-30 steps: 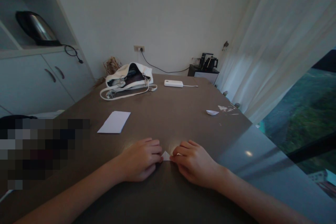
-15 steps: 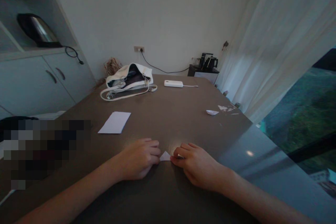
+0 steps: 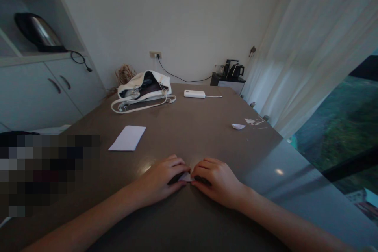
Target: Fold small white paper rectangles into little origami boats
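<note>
Though tiny, paper between both hands

Left hand and right hand pinching a small folded paper on a brown table, white bag beyond

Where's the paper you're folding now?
Head view, low centre: the paper sits on the table between the left hand and right hand, both pinching it.

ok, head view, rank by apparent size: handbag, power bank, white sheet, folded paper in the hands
1. handbag
2. white sheet
3. power bank, though it lies farther from the camera
4. folded paper, only partly showing, so its rank is unsure
</note>
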`<state>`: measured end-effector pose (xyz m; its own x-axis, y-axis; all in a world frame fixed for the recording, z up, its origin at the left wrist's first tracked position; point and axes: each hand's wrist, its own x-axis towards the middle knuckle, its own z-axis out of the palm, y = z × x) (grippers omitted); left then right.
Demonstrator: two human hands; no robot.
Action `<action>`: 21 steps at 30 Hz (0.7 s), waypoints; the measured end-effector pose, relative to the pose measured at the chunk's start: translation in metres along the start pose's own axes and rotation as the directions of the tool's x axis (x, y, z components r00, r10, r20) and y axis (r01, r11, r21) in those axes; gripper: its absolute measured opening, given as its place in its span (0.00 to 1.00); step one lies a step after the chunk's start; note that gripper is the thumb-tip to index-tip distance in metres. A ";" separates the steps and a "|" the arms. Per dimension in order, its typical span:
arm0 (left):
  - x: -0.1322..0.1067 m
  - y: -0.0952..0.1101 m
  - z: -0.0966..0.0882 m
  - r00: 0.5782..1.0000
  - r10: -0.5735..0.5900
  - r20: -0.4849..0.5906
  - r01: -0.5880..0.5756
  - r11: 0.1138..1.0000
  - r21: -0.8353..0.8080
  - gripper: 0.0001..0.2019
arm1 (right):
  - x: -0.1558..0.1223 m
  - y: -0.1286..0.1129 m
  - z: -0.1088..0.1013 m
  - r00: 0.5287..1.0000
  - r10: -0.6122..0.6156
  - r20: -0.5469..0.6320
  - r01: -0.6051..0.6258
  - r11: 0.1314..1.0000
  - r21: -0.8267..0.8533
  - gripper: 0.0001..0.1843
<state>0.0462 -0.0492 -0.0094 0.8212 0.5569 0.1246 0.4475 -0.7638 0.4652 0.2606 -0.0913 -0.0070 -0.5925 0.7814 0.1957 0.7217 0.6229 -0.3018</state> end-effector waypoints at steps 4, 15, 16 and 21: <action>0.000 0.005 0.000 0.997 -0.051 -0.062 0.042 0.990 -0.131 0.14 | 0.000 0.002 0.002 0.995 0.074 -0.059 -0.068 0.993 0.101 0.08; 0.007 0.016 0.008 0.955 -0.247 -0.164 0.135 0.853 -0.503 0.09 | 0.007 -0.004 0.013 0.917 0.397 0.039 -0.169 0.300 0.939 0.14; 0.008 0.017 0.009 0.954 -0.257 -0.152 0.143 0.841 -0.522 0.09 | 0.007 -0.004 0.013 0.916 0.400 0.020 -0.152 0.302 0.941 0.14; 0.008 0.020 0.009 0.962 -0.245 -0.122 0.142 0.828 -0.542 0.09 | 0.007 -0.007 0.011 0.910 0.413 -0.039 -0.157 0.428 0.890 0.11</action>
<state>0.0648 -0.0626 -0.0067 0.6372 0.7624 0.1129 0.2955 -0.3770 0.8778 0.2474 -0.0908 -0.0140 -0.2267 0.9698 0.0895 0.0836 0.1109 -0.9903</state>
